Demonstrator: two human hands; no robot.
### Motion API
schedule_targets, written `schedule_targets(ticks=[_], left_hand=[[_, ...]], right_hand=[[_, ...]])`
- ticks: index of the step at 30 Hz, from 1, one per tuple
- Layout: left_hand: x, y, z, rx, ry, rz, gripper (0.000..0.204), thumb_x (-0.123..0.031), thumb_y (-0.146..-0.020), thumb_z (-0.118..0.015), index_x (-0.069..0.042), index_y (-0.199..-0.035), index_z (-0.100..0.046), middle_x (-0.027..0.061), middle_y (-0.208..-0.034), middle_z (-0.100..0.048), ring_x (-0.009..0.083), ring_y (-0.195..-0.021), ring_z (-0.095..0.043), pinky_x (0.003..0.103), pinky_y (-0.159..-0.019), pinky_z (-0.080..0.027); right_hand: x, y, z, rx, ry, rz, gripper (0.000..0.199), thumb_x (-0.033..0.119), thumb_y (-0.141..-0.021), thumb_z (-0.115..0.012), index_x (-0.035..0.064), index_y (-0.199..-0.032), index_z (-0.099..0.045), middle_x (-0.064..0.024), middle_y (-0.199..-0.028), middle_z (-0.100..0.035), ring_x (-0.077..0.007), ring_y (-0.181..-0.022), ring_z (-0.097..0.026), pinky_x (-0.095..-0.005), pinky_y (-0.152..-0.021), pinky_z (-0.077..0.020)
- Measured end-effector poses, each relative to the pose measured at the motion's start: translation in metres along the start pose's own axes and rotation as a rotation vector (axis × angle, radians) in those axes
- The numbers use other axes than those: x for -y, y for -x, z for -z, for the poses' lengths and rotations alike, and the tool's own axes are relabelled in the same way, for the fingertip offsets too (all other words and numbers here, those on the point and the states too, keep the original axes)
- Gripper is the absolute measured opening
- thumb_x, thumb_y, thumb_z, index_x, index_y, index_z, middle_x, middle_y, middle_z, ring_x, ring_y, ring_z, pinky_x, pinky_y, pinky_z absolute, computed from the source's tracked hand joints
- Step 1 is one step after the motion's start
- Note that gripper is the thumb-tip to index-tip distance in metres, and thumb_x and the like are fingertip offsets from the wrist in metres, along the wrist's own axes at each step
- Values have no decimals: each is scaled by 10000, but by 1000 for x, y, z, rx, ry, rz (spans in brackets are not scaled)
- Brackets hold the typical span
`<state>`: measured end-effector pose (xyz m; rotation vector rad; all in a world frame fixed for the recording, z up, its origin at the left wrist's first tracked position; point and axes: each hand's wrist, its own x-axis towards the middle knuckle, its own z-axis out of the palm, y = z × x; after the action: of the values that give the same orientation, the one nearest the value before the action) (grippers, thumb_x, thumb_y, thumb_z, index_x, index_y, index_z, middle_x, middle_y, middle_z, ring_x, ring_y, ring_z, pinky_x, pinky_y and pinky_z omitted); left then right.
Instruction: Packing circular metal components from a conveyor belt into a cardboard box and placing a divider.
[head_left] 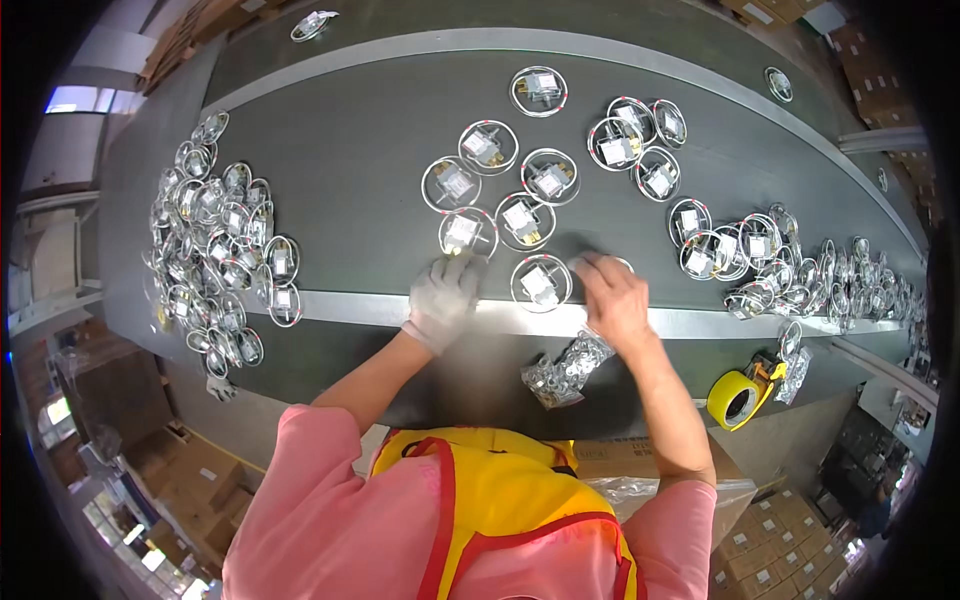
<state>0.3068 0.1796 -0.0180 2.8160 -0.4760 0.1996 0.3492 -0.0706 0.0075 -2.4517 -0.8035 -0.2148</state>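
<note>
My left hand [445,300], in a pale glove, reaches to the belt's near edge. Its bent fingers grip the lower edge of a thermostat [465,232], a small metal box ringed by coiled silvery tube. My bare right hand [612,298] has its fingers curled down over another thermostat coil [626,265], mostly hidden beneath them. Between my hands lies a separate thermostat [540,284]. Several more, such as this thermostat [526,221] and that thermostat [549,178], are spread out flat just beyond, on the dark conveyor belt [350,180].
Heaps of thermostats lie at the left [215,225] and right [850,280]. On the near ledge are a clear bag of small metal parts [568,372] and a tape dispenser with yellow tape [738,398]. A metal rail [370,306] edges the belt. Cartons [775,545] stand below right.
</note>
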Motion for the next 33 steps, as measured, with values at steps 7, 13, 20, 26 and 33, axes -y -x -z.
schedule_targets(ticks=[7, 13, 20, 26, 33], left_hand=[[6, 5, 4, 5, -62, 73, 337, -102, -683, -621, -112, -1013, -550, 60, -955, -554, 242, -750, -554, 358, -614, -487], [28, 18, 19, -43, 57, 217, 210, -123, -792, -588, -67, -993, -561, 90, -941, -598, 224, -657, -584, 316, -597, -489], [60, -27, 17, -216, 488, 360, 110, -104, -816, -574, -48, -910, -582, 66, -911, -585, 194, -776, -567, 303, -643, -463], [81, -45, 17, -38, -135, -57, 198, -158, -680, -650, -98, -857, -584, 55, -916, -531, 260, -814, -543, 360, -647, -467], [75, -62, 30, -13, 1238, 967, 171, -139, -896, -514, -33, -1026, -545, 43, -997, -604, 100, -857, -564, 279, -654, -482]], right_hand=[[-10, 0, -8, 309, 149, 293, 243, 86, -631, -571, 68, -870, -613, -67, -1079, -553, -203, -905, -524, -311, -744, -455], [22, 21, -31, 239, 86, 259, 161, 107, -683, -597, 57, -835, -580, -78, -918, -556, -204, -716, -567, -332, -607, -473], [29, 18, -45, 173, -58, 25, 128, 160, -746, -623, 66, -816, -570, -96, -821, -592, -271, -661, -581, -362, -571, -488], [27, -3, -29, 183, -919, -618, 131, 135, -880, -503, 21, -853, -562, -51, -650, -567, -151, -606, -556, -283, -528, -464], [-19, -82, -10, -100, -1005, -630, 223, 226, -876, -527, 3, -875, -545, -99, -815, -584, -192, -635, -561, -332, -565, -478]])
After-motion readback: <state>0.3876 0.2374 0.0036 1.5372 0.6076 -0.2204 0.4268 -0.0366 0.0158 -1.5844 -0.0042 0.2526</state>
